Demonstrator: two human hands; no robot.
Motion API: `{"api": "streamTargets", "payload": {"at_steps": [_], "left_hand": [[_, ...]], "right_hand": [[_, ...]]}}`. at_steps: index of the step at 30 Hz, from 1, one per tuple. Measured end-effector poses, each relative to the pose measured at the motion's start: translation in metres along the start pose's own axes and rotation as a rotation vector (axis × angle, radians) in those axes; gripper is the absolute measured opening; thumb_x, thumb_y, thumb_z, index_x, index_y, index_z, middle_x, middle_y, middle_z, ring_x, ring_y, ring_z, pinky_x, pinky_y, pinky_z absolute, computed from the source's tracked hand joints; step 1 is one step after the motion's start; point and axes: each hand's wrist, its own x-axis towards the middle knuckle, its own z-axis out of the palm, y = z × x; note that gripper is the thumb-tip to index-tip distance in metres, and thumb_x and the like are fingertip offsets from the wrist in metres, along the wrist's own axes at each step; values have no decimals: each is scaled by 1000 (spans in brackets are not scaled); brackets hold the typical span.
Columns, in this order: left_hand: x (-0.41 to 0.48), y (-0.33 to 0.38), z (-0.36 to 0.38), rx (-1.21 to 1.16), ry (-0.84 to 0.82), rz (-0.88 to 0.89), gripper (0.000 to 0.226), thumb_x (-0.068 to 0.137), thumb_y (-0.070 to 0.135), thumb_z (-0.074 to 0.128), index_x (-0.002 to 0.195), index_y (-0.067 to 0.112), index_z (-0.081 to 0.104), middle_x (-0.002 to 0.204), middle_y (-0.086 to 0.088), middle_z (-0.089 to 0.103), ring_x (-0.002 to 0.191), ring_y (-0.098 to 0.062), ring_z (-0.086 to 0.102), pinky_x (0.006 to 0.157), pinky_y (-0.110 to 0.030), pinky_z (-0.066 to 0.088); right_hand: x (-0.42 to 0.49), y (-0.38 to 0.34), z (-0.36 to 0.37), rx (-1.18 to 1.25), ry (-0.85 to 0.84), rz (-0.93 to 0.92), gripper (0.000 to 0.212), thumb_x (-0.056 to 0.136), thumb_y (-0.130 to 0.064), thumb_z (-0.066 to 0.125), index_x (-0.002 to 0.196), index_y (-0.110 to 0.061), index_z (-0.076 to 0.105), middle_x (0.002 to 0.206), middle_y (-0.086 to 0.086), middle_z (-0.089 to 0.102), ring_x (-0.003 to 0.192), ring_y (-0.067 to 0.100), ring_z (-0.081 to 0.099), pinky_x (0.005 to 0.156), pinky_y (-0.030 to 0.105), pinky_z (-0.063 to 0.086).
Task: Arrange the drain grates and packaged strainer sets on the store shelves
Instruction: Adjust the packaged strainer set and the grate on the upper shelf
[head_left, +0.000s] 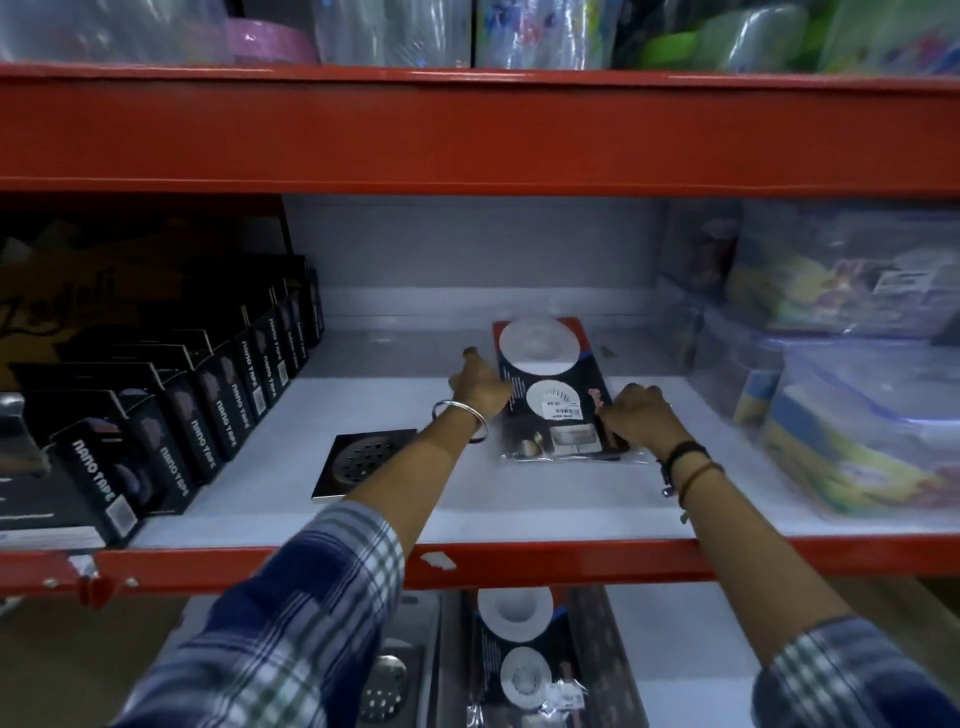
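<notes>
A packaged strainer set (545, 374), a black and red card with white round strainers under clear plastic, lies on the white middle shelf (467, 499). My left hand (480, 382) grips its left edge and my right hand (641, 415) grips its near right corner. A square dark drain grate (363, 460) with a round perforated centre lies flat to the left, apart from both hands. On the shelf below, another packaged strainer set (524, 665) and a metal drain grate (387, 686) are partly hidden by my left sleeve.
Rows of black nano tape boxes (171, 415) fill the shelf's left side. Clear plastic lunch boxes with colourful prints (857, 415) are stacked on the right. A red shelf beam (467, 130) runs overhead, with wrapped plastic goods above it.
</notes>
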Motion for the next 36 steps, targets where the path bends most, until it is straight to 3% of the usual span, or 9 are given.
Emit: {"api": "streamTargets", "payload": {"at_steps": [2,6,15,18,21,24,28,32,36], "left_hand": [[-8,-3,5,74,-67,-70,72,89,11,54,144,-4,10,144,-22,41,133,-37,40,112,-40,35],[-27,-1,12,-9,-55,-82,46,89,10,49,129,-6,34,134,-23,50,124,-35,49,103,-36,42],[-94,-13,1,-36,-69,-49,22,95,29,46,89,8,49,112,-14,58,84,-19,53,69,-26,42],[-114,-23,4,-12,-59,-25,35,94,37,47,113,8,46,125,-12,57,94,-19,50,71,-27,42],[-123,-29,4,1,-73,8,33,94,41,48,110,12,44,127,-10,60,97,-17,56,59,-17,44],[-133,-31,-2,158,-22,69,46,93,45,46,116,6,47,125,-16,59,113,-28,56,83,-31,49],[-148,-43,-30,463,313,386,57,94,42,43,135,2,40,134,-19,49,125,-34,41,104,-43,35],[-157,-75,-84,552,531,620,49,95,34,41,136,7,41,142,-12,46,132,-28,39,107,-40,32],[-161,-122,-133,647,494,594,54,95,33,32,143,8,35,152,-9,36,143,-25,28,115,-45,25]], "right_hand": [[-2,-4,1,-36,-57,17,36,93,-37,46,102,-3,53,122,23,55,110,35,53,87,35,44],[-9,-8,-3,97,-96,-10,26,89,-28,53,72,-10,47,93,14,58,82,27,52,59,27,36],[-74,12,-7,-20,-108,-59,31,87,-39,57,88,-8,57,100,15,67,96,31,61,90,39,47],[-98,17,-2,-124,-9,-96,31,88,-43,53,93,-13,54,108,11,64,104,30,57,95,41,37],[-112,19,3,-165,63,-103,37,91,-45,47,99,-10,55,113,13,63,107,32,55,96,44,35],[-126,16,8,-227,155,-68,47,92,-47,45,110,-5,54,119,18,56,113,34,51,99,47,33],[-146,-7,15,-210,351,-248,53,87,-45,55,122,-5,50,124,19,50,118,35,46,102,50,32],[-155,-60,29,-27,202,-549,56,87,-46,56,131,-13,47,135,14,50,125,31,45,106,49,36],[-147,-114,62,-129,-40,-725,61,83,-44,62,132,-12,46,135,11,50,123,28,47,104,42,39]]}}
